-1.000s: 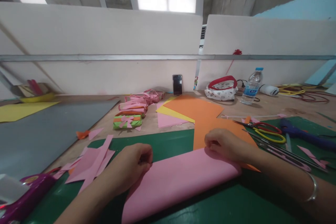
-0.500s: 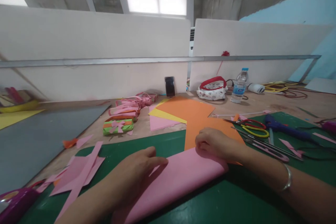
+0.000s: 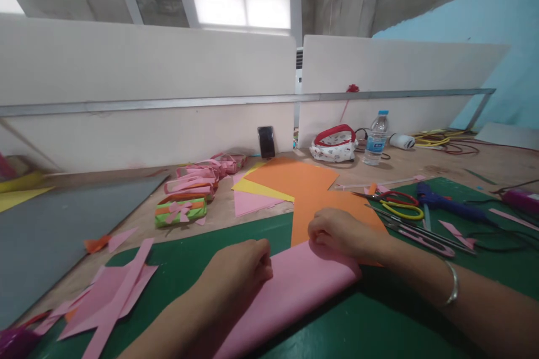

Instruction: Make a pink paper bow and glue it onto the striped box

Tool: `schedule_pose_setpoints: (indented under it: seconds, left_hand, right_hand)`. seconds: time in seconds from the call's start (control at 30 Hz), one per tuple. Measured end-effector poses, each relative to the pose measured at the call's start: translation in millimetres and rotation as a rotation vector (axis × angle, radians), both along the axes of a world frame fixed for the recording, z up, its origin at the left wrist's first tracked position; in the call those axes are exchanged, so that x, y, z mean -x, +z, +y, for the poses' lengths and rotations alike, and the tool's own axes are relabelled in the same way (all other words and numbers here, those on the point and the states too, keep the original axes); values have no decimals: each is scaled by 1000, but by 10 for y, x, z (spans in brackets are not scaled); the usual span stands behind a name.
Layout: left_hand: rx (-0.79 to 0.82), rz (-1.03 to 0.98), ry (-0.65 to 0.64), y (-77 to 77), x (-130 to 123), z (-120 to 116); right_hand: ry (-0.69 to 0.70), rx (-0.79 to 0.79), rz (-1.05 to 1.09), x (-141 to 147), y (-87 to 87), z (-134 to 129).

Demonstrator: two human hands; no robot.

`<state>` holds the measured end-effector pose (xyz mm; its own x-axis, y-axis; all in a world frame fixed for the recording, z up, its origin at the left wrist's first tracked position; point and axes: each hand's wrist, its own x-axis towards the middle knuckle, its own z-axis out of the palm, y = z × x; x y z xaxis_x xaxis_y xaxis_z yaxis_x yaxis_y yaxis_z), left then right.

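Observation:
A folded sheet of pink paper lies slantwise on the green cutting mat, its rounded fold facing me. My left hand is closed at the sheet's far edge, fingers curled onto the paper. Farther right along that edge, my right hand pinches the paper near its far corner; a silver bangle is on that wrist. Orange paper lies under and beyond the right hand. The near left end of the pink sheet is hidden behind my left forearm.
Scissors, tweezers and a blue glue gun lie to the right. Pink paper strips are at left, with small wrapped paper pieces behind. A phone, a pouch and a water bottle stand at the back.
My left hand's fingers have curled in from a stretched forefinger to a closed grip at the paper's edge. The right hand keeps its pinch. The view has shifted slightly.

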<state>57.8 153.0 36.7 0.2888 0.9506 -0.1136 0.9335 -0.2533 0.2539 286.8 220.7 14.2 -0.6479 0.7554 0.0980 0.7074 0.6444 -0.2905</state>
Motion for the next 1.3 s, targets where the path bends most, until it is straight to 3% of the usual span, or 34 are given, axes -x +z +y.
schedule_pose_setpoints:
  seconds: [0.27,0.4,0.7,0.9,1.1,1.3]
  left_hand:
    - [66,-40,-14,30,29,-106]
    - [78,-58,-80,63,64,-149]
    - [118,-75,-165,69,164,-122]
    - [142,-85,-147,27,224,-122]
    - [169,-121,-163,15,236,-142]
    - [153,-84,-160,15,217,-138]
  right_hand:
    - [1,26,5,-10,4,6]
    - [3,28,1,-12,3,-1]
    - [5,38,-14,-8,50,-19]
    - [17,33,-29,-4,79,-31]
    - [39,-32,-54,-7,81,-50]
    - [67,-199,-92,71,151,-176]
